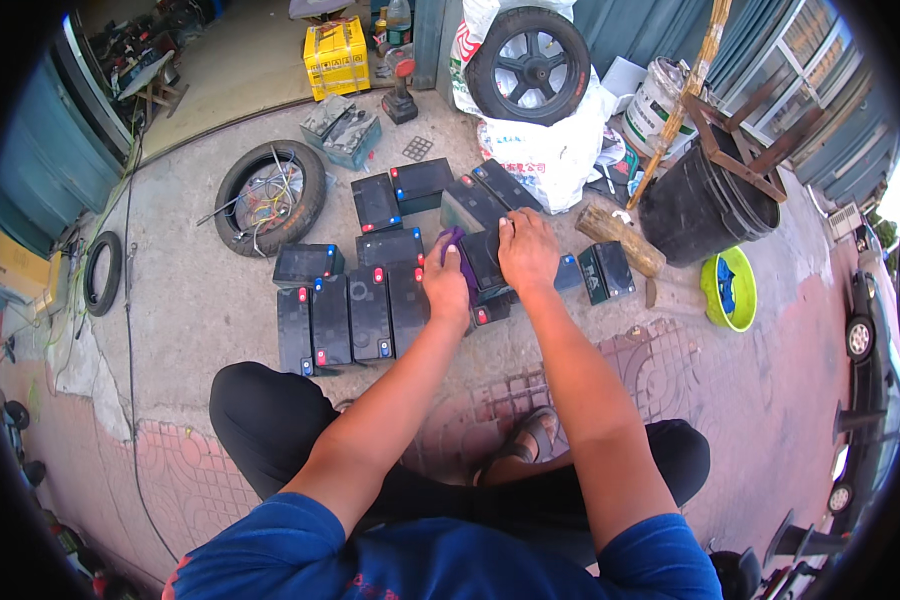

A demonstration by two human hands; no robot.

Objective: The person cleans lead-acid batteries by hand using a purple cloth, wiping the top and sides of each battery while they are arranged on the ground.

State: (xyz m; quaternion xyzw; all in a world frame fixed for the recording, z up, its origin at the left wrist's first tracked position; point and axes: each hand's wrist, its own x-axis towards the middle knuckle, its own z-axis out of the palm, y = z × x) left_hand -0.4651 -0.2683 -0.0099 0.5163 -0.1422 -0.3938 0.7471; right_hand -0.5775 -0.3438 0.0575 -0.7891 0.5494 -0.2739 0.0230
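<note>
The right hand [527, 250] lies flat, fingers spread, pressing down on the top of a black battery [488, 262] that stands on the concrete among the others. The left hand [446, 282] is closed on a purple cloth [454, 243], held against that battery's left side (how tightly cannot be told). To the left sit more black batteries [342, 318] in a tight row, touching one another, red and blue terminal caps showing. Beyond them lie a tyre [271, 196] full of loose wires, a wheel [529, 64] on a white sack, a black bucket [705, 205] and a wooden block [619, 238]. My judgement: the cloth could snag a terminal, or the pressed battery could tip into its neighbours.
</note>
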